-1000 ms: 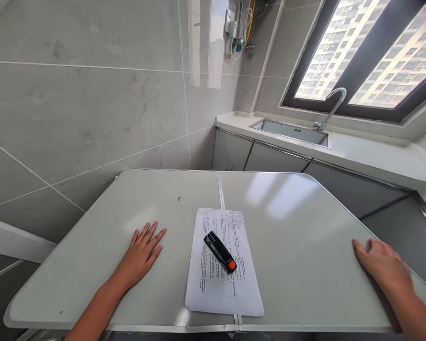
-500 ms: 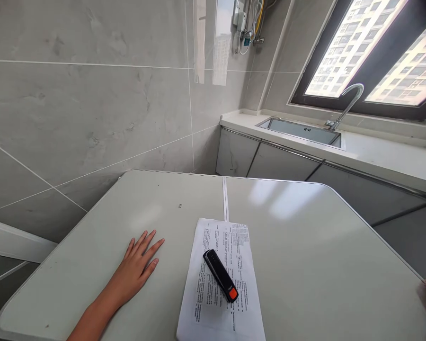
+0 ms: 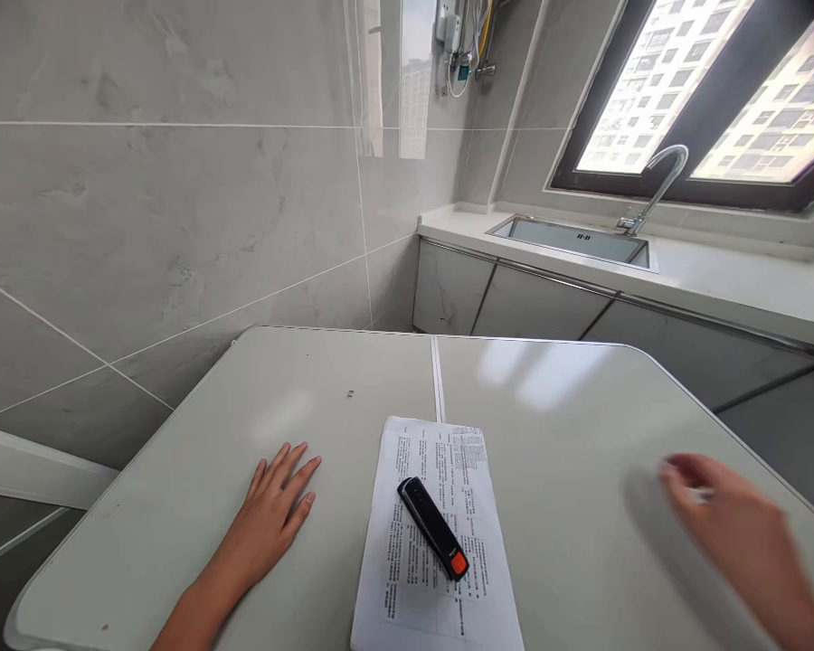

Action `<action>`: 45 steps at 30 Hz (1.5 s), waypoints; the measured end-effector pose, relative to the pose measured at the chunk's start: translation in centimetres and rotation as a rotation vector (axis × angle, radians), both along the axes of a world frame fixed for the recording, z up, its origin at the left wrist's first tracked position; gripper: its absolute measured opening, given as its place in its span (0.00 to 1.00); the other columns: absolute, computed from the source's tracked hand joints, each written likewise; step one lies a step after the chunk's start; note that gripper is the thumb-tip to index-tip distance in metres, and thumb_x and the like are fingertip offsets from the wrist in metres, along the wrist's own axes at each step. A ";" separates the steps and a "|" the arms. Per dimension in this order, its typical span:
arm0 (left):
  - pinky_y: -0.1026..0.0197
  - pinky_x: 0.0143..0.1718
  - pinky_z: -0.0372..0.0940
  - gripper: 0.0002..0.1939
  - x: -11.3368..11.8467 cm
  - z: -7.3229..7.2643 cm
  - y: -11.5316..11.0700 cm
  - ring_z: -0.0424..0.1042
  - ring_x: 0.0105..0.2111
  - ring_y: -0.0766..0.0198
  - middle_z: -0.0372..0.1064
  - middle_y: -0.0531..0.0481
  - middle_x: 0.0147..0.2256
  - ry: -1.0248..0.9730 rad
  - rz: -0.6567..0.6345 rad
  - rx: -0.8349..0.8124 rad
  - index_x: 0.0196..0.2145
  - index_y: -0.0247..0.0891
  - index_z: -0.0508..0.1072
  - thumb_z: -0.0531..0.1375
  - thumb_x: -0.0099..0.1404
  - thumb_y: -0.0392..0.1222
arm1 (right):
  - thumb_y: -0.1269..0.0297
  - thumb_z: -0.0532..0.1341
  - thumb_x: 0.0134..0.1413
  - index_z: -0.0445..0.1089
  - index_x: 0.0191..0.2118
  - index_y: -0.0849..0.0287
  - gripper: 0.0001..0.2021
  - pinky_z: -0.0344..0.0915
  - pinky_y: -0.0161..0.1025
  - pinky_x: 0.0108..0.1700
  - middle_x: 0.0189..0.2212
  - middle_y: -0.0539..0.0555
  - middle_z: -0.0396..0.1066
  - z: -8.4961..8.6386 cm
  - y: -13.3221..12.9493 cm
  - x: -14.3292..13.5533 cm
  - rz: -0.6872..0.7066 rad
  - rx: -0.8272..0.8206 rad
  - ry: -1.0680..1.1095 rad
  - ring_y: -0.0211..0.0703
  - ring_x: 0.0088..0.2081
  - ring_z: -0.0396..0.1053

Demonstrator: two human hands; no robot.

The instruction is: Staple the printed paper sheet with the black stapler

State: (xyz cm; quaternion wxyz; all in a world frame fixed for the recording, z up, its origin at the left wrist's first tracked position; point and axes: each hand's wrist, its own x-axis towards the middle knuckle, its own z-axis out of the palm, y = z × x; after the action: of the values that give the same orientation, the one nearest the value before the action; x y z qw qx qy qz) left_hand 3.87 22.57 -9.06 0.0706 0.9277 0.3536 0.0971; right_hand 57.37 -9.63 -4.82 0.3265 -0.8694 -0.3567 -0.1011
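My left hand [image 3: 271,511] lies flat on the table's left half, palm down with the fingers spread, holding nothing. To its right is a stack of printed paper sheets [image 3: 407,624], and a black stapler [image 3: 434,529] with an orange-red end rests on it at a slant. My right hand [image 3: 729,524] hovers over the right part of the table, well apart from the papers. Its fingers look curled, but motion blur hides whether anything is between them. A pale spot shows inside the curl.
Two tiny staple-like bits [image 3: 350,393] lie beyond my left hand. The white folding table [image 3: 556,452] has a seam down its middle. Behind it are a counter [image 3: 733,280] with a sink [image 3: 570,237] and a faucet [image 3: 665,185], below a window. A tiled wall stands at the left.
My right hand has come in from the right edge and moved left over the table. My left hand stays flat, and the stapler and papers lie as before; the view has shifted slightly.
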 end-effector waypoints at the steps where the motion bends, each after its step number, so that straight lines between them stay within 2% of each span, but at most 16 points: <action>1: 0.35 0.70 0.48 0.26 0.8 0.3 -0.2 0.50 0.71 0.48 0.52 0.50 0.71 -0.037 -0.004 -0.008 0.69 0.53 0.60 0.52 0.76 0.48 | 0.49 0.59 0.63 0.71 0.38 0.53 0.13 0.65 0.53 0.38 0.35 0.62 0.75 0.1 2.4 -3.6 0.103 -0.003 0.043 0.53 0.34 0.72; 4: 0.42 0.72 0.48 0.25 4.3 1.2 -1.2 0.53 0.71 0.53 0.54 0.50 0.71 -0.114 -0.177 -0.109 0.69 0.52 0.60 0.51 0.77 0.47 | 0.55 0.59 0.65 0.69 0.45 0.52 0.09 0.70 0.48 0.43 0.42 0.59 0.73 0.3 8.1 -15.4 0.516 -0.005 0.160 0.52 0.42 0.73; 5: 0.43 0.72 0.48 0.27 5.6 1.4 -1.6 0.52 0.71 0.53 0.53 0.51 0.71 -0.120 -0.251 -0.158 0.71 0.52 0.57 0.52 0.77 0.47 | 0.56 0.61 0.64 0.68 0.50 0.52 0.12 0.70 0.48 0.45 0.46 0.60 0.72 0.2 9.4 -18.7 0.609 -0.023 0.184 0.52 0.45 0.72; 7: 0.43 0.73 0.45 0.36 7.7 1.6 -2.4 0.50 0.72 0.51 0.49 0.47 0.72 -0.105 -0.392 -0.247 0.75 0.50 0.45 0.55 0.75 0.52 | 0.55 0.69 0.55 0.64 0.56 0.53 0.25 0.70 0.50 0.47 0.49 0.61 0.69 -0.2 11.3 -23.4 0.728 -0.074 0.198 0.55 0.48 0.70; 8: 0.42 0.73 0.43 0.41 8.5 1.4 -2.8 0.49 0.72 0.50 0.47 0.46 0.73 -0.096 -0.426 -0.270 0.75 0.49 0.40 0.56 0.74 0.55 | 0.57 0.71 0.51 0.64 0.55 0.54 0.27 0.70 0.50 0.47 0.48 0.60 0.69 -0.5 11.9 -24.6 0.745 -0.100 0.195 0.57 0.48 0.69; 9: 0.40 0.73 0.41 0.42 9.1 1.2 -3.0 0.47 0.73 0.48 0.45 0.46 0.73 -0.086 -0.451 -0.276 0.75 0.50 0.39 0.56 0.73 0.56 | 0.61 0.70 0.51 0.65 0.51 0.55 0.22 0.69 0.50 0.46 0.46 0.59 0.70 -0.8 12.4 -25.2 0.752 -0.140 0.200 0.56 0.46 0.69; 12: 0.36 0.72 0.38 0.41 9.6 0.3 -3.4 0.46 0.73 0.45 0.44 0.46 0.74 -0.074 -0.442 -0.238 0.75 0.52 0.44 0.57 0.72 0.59 | 0.72 0.61 0.55 0.66 0.43 0.55 0.10 0.67 0.45 0.43 0.41 0.55 0.71 -1.3 13.3 -24.3 0.791 -0.207 0.241 0.50 0.41 0.70; 15: 0.37 0.72 0.40 0.42 9.5 -0.1 -3.3 0.50 0.71 0.44 0.48 0.43 0.72 -0.105 -0.397 -0.202 0.74 0.50 0.47 0.59 0.70 0.61 | 0.74 0.61 0.56 0.68 0.48 0.55 0.14 0.66 0.43 0.46 0.43 0.55 0.73 -1.0 14.2 -22.3 0.889 -0.173 0.271 0.48 0.44 0.70; 19: 0.40 0.67 0.51 0.45 10.2 0.7 -3.2 0.58 0.66 0.43 0.60 0.40 0.67 -0.146 -0.367 -0.165 0.71 0.46 0.56 0.64 0.64 0.64 | 0.71 0.62 0.57 0.69 0.55 0.55 0.19 0.65 0.44 0.49 0.46 0.56 0.75 -0.6 15.3 -20.8 0.909 -0.139 0.270 0.50 0.47 0.71; 22: 0.41 0.62 0.56 0.35 11.4 1.8 -3.2 0.63 0.61 0.43 0.67 0.41 0.60 -0.157 -0.343 -0.113 0.62 0.45 0.67 0.66 0.62 0.61 | 0.68 0.63 0.58 0.71 0.56 0.52 0.19 0.65 0.45 0.49 0.46 0.56 0.75 -0.8 15.8 -20.5 0.925 -0.150 0.269 0.51 0.47 0.71; 25: 0.43 0.58 0.59 0.27 12.7 2.4 -3.5 0.66 0.56 0.46 0.69 0.42 0.55 -0.189 -0.373 -0.094 0.54 0.43 0.71 0.68 0.62 0.57 | 0.66 0.63 0.60 0.70 0.59 0.50 0.21 0.65 0.47 0.53 0.48 0.55 0.76 -1.1 15.8 -20.1 0.977 -0.126 0.284 0.51 0.49 0.71; 29: 0.49 0.51 0.63 0.11 13.5 2.1 -3.6 0.69 0.47 0.52 0.72 0.46 0.48 -0.221 -0.374 -0.143 0.44 0.42 0.73 0.66 0.64 0.44 | 0.61 0.68 0.56 0.68 0.61 0.49 0.27 0.63 0.48 0.56 0.52 0.55 0.74 -1.2 15.5 -18.7 1.068 -0.087 0.320 0.53 0.53 0.68; 32: 0.50 0.52 0.63 0.11 13.3 1.6 -3.5 0.69 0.47 0.53 0.72 0.47 0.47 -0.282 -0.356 -0.218 0.43 0.42 0.75 0.67 0.63 0.43 | 0.57 0.68 0.55 0.72 0.57 0.53 0.24 0.64 0.48 0.54 0.49 0.56 0.74 -1.1 15.1 -16.6 1.117 -0.142 0.358 0.53 0.51 0.67; 36: 0.51 0.53 0.64 0.13 12.9 1.4 -3.1 0.69 0.48 0.53 0.72 0.46 0.47 -0.358 -0.352 -0.353 0.44 0.43 0.77 0.69 0.62 0.45 | 0.57 0.64 0.56 0.77 0.48 0.56 0.16 0.66 0.43 0.46 0.44 0.55 0.74 -0.7 14.8 -13.9 1.163 -0.277 0.606 0.47 0.42 0.69; 42: 0.50 0.52 0.64 0.13 13.2 1.2 -2.5 0.70 0.48 0.51 0.73 0.45 0.46 -0.421 -0.311 -0.461 0.39 0.42 0.79 0.72 0.58 0.48 | 0.57 0.63 0.55 0.78 0.51 0.56 0.20 0.63 0.46 0.55 0.45 0.53 0.77 0.3 14.3 -12.9 1.253 -0.247 0.961 0.50 0.48 0.70; 45: 0.50 0.51 0.65 0.14 13.3 1.0 -2.3 0.70 0.47 0.51 0.73 0.46 0.45 -0.441 -0.305 -0.483 0.36 0.41 0.79 0.73 0.55 0.48 | 0.57 0.66 0.51 0.80 0.49 0.57 0.20 0.62 0.46 0.55 0.44 0.53 0.77 0.2 14.3 -13.0 1.203 -0.248 1.046 0.50 0.47 0.70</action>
State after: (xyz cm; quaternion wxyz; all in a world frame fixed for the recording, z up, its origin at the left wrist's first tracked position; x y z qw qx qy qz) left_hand 17.18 20.23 -8.01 0.3759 0.8831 0.2001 0.1972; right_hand 44.32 4.65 -4.57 0.3506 -0.4930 -0.5734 0.5525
